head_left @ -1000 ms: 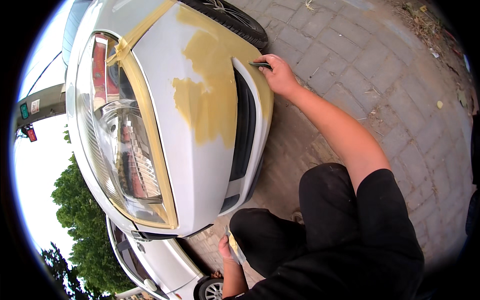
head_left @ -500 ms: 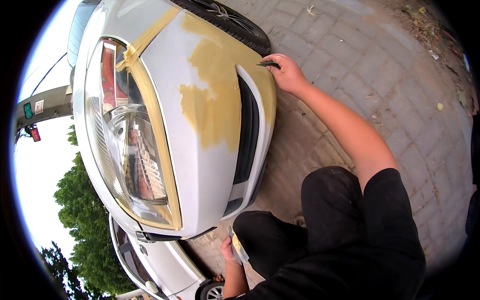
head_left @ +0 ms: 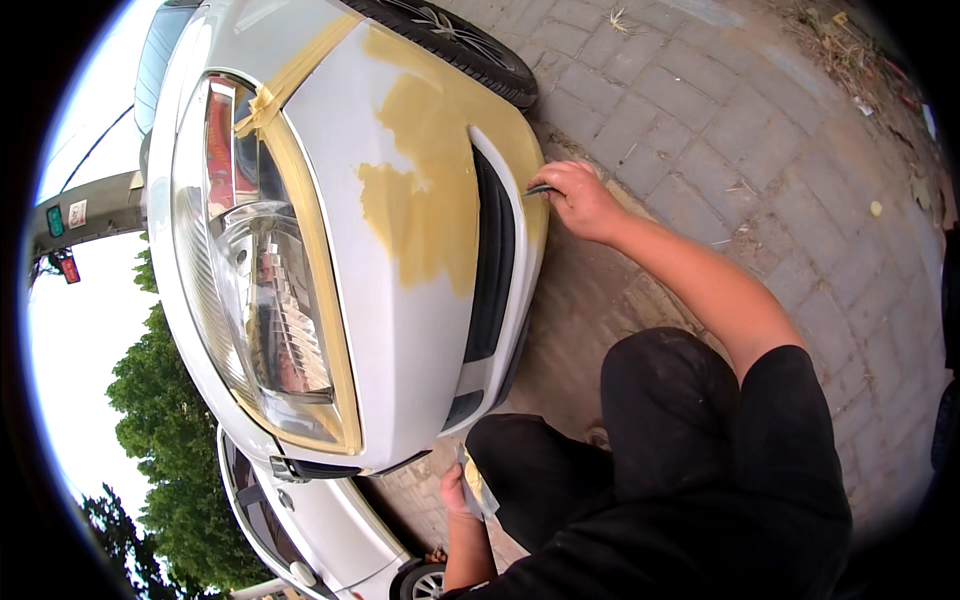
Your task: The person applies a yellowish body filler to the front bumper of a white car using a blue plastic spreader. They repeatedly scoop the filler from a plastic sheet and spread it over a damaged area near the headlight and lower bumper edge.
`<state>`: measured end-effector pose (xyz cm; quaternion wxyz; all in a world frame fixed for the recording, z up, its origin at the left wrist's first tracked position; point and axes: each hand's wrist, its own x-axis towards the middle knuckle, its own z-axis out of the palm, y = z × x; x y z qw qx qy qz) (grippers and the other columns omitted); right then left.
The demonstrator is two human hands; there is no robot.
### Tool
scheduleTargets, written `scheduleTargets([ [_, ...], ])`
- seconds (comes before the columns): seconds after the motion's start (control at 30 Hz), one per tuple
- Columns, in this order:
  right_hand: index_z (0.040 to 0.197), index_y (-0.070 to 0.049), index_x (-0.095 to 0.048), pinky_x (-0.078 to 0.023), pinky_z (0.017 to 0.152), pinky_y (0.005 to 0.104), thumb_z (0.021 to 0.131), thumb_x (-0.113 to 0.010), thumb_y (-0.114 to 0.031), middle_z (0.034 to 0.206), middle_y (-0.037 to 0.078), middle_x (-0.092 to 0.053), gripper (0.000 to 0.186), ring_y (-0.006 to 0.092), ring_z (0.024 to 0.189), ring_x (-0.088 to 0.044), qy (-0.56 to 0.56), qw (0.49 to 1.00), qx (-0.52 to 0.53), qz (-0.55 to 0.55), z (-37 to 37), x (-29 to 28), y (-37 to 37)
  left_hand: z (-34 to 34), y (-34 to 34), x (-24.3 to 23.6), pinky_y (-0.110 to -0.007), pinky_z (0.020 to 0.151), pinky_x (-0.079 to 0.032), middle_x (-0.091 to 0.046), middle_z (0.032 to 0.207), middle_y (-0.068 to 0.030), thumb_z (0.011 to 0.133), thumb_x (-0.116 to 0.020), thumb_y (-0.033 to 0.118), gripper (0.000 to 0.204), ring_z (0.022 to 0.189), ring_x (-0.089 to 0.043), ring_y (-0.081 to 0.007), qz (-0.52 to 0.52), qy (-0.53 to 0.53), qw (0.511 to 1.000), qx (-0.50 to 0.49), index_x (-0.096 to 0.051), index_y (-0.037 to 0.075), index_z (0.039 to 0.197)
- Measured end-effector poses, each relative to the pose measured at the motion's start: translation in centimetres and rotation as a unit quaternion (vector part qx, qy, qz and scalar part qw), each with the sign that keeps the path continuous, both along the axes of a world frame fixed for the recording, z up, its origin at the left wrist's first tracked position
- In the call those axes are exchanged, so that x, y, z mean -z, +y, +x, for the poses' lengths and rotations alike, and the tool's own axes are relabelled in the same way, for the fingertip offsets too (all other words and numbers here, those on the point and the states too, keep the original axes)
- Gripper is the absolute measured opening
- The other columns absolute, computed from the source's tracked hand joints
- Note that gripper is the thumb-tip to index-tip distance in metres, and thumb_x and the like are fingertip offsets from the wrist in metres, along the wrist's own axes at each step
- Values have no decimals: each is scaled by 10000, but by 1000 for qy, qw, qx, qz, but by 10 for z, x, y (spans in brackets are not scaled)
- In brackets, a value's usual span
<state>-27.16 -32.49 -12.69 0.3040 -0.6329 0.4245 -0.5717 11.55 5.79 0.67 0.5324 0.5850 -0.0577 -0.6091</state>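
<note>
My right hand (head_left: 578, 200) grips a thin dark spreader (head_left: 540, 189) against the outer edge of the silver bumper (head_left: 390, 360), beside the black vent slot (head_left: 490, 250). Yellow filler (head_left: 420, 220) covers patches of the bumper and its outer rim. My left hand (head_left: 454, 492), low beside my knee, holds a flat grey board (head_left: 487, 502) with a lump of yellow paste (head_left: 473, 476) on it. Yellow masking tape (head_left: 326, 290) borders the headlight (head_left: 280, 310) and runs up across the panel.
A tyre (head_left: 470, 55) is behind the bumper. Grey paving (head_left: 700, 120) with dry debris (head_left: 850, 70) lies to the right. A white car (head_left: 330, 540) stands at lower left, near trees (head_left: 160, 420) and a pole (head_left: 90, 205). My black-clad knees (head_left: 660, 390) are below.
My right hand and spreader have moved down along the bumper's outer edge, from near the top of the vent slot to beside its upper middle. My left hand has barely moved.
</note>
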Motion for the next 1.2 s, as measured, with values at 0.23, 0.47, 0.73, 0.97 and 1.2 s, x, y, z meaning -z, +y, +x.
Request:
scheduleTargets([
  [0.23, 1099, -70, -674, -475, 958, 439, 888, -585, -28, 1119, 127, -678, 232, 349, 1112, -601, -80, 995, 56, 1, -10, -35, -63, 10, 13, 0, -387, 643, -602, -732, 870, -128, 929, -587, 283, 298, 714, -715, -274, -7, -10, 1000, 17, -684, 17, 1024],
  [0.47, 1081, -58, -676, -452, 978, 445, 888, -574, -15, 1117, 136, -674, 223, 362, 1106, -582, -72, 996, 57, 0, 19, 5, -15, -7, 12, -5, -352, 554, -554, -685, 746, -74, 941, -570, 326, 283, 616, -664, -231, 12, -37, 999, -3, -670, 62, 929],
  [0.73, 1053, -89, -678, -425, 976, 432, 841, -599, 19, 1086, 101, -673, 250, 318, 1104, -584, 10, 1000, -10, 14, 27, 35, 42, -1, 12, -4, -354, 547, -549, -682, 731, -69, 938, -569, 328, 286, 602, -658, -230, 11, -40, 999, 3, -669, 61, 911],
  [0.97, 1090, -61, -675, -473, 940, 448, 880, -595, -30, 1104, 127, -668, 226, 344, 1063, -612, -71, 994, 65, 47, 0, 0, -25, -11, 12, -10, -337, 481, -494, -628, 657, -46, 951, -559, 333, 281, 533, -604, -210, 7, -46, 999, 6, -642, 84, 852],
  [1.2, 1080, -39, -662, -452, 980, 445, 902, -579, -23, 1123, 151, -653, 197, 374, 1108, -574, -75, 991, 75, 76, 34, 18, 9, -19, 11, -15, -309, 420, -430, -554, 587, -18, 979, -531, 346, 300, 465, -539, -169, 1, -67, 998, 19, -596, 118, 795],
])
